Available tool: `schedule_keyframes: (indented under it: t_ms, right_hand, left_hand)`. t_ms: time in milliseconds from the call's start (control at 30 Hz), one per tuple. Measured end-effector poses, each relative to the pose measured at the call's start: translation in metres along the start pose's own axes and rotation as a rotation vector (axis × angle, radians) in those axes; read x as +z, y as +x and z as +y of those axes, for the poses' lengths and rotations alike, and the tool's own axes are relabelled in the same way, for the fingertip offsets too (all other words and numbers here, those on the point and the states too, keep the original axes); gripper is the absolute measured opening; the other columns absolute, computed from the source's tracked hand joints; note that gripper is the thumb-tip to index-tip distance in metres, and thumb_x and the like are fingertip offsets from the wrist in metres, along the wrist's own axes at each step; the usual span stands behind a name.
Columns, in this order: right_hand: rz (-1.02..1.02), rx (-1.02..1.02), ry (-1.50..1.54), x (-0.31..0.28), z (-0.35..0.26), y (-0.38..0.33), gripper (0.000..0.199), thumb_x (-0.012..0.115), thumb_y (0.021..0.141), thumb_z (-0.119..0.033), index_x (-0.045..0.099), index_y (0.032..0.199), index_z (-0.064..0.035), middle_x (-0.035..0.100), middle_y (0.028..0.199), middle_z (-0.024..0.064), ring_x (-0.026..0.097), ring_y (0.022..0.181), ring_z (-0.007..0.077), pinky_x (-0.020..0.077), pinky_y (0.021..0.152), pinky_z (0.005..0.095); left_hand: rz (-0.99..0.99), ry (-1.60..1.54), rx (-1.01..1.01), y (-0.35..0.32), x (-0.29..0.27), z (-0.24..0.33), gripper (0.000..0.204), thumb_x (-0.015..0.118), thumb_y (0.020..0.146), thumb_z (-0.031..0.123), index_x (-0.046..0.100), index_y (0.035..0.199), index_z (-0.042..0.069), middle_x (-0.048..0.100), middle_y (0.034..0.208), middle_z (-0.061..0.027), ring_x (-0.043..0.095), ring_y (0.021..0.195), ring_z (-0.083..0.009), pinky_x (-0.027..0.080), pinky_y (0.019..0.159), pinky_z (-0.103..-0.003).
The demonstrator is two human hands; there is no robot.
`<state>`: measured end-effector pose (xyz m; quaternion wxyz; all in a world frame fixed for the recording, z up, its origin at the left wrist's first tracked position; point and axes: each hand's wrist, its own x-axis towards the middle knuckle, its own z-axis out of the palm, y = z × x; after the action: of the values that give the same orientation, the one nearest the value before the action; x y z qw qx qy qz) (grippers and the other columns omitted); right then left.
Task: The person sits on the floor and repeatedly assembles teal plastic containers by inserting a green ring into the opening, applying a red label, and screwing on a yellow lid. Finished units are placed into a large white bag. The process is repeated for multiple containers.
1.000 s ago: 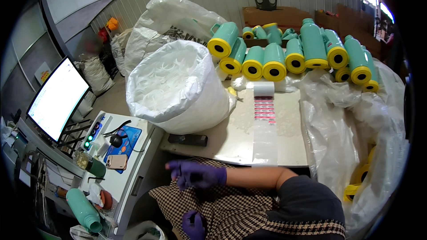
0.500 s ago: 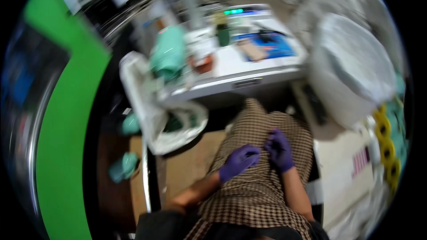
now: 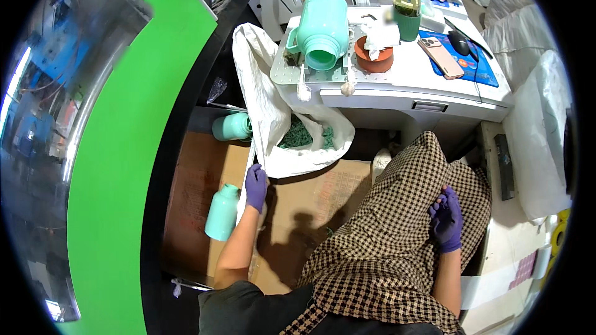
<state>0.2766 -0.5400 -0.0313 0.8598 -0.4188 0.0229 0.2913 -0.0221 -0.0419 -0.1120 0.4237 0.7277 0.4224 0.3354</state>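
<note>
My left hand (image 3: 255, 187), in a purple glove with bare fingertips, is over the edge of a cardboard-lined box (image 3: 186, 192). Its fingers point forward and look loosely extended, with nothing seen in them. Close to that wrist lies a turquoise bottle-shaped shell (image 3: 221, 214); a second turquoise shell (image 3: 232, 126) rests farther forward in the box. My right hand (image 3: 447, 220), gloved alike, lies palm up on the checked apron (image 3: 385, 229) over my lap. Its fingers are half curled and apart, and the palm holds nothing.
A white sack (image 3: 264, 105) with green scraps hangs at the white worktable (image 3: 410, 96). On the table are a turquoise handled jug shell (image 3: 323, 25), a brown pot (image 3: 374, 56), a tea bottle (image 3: 406, 12), a phone (image 3: 442, 58) and a mouse (image 3: 458, 42). A green machine panel (image 3: 124, 149) stands left.
My hands were close together over my lap. The left has moved left and forward to the box; the right stays on the lap, turned palm up. The view has swung left.
</note>
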Motion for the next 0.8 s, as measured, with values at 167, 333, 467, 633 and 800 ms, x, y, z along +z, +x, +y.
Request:
schedule_keyframes:
  t_ms: [167,333,467,633,800]
  right_hand:
    - [0.07,-0.005,-0.049,-0.006,0.004,0.01,0.03,0.059,0.103,-0.028,0.061,0.129,-0.0138,0.057,0.092,-0.0059,0.051,0.076,0.0071,0.043,0.07,0.023]
    - [0.118,0.004,-0.023,0.008,0.002,0.011,0.022,0.06,0.102,-0.025,0.063,0.121,-0.0154,0.056,0.085,-0.0074,0.051,0.07,0.0058,0.0412,0.063,0.0218]
    - [0.147,0.027,-0.019,0.013,0.003,0.013,0.017,0.059,0.102,-0.024,0.06,0.117,-0.0154,0.054,0.082,-0.0056,0.05,0.068,0.0064,0.0416,0.062,0.0219]
    - [0.21,0.049,0.018,0.017,0.001,0.013,0.011,0.057,0.103,-0.022,0.059,0.111,-0.0144,0.054,0.078,-0.0034,0.049,0.065,0.0086,0.0412,0.059,0.0234]
    - [0.205,0.083,0.029,0.016,0.0,0.018,0.01,0.058,0.103,-0.022,0.059,0.109,-0.0143,0.053,0.077,-0.0034,0.048,0.065,0.0084,0.0407,0.059,0.0235]
  left_hand:
    - [-0.019,1.018,0.241,0.114,-0.022,-0.041,0.042,0.063,0.089,0.023,0.06,0.13,0.017,0.055,0.132,-0.0154,0.053,0.122,-0.0378,0.046,0.1,-0.051]
    - [-0.349,1.735,0.182,0.198,0.003,-0.027,0.051,0.048,0.102,0.029,0.045,0.152,0.023,0.028,0.166,-0.0116,0.029,0.152,-0.0357,0.035,0.111,-0.056]
    - [-0.499,2.035,0.192,0.232,0.018,-0.032,0.059,0.041,0.106,0.031,0.031,0.163,0.024,0.015,0.172,-0.0095,0.013,0.158,-0.0367,0.018,0.12,-0.061]
    - [-0.545,2.437,0.295,0.248,0.006,-0.04,0.057,0.041,0.106,0.037,0.035,0.161,0.025,0.017,0.172,-0.007,0.006,0.159,-0.0342,0.015,0.122,-0.062]
    - [-0.282,1.674,0.015,0.221,-0.081,-0.065,0.034,0.052,0.1,0.023,0.066,0.131,0.019,0.039,0.162,-0.0039,0.04,0.144,-0.0279,0.034,0.112,-0.056]
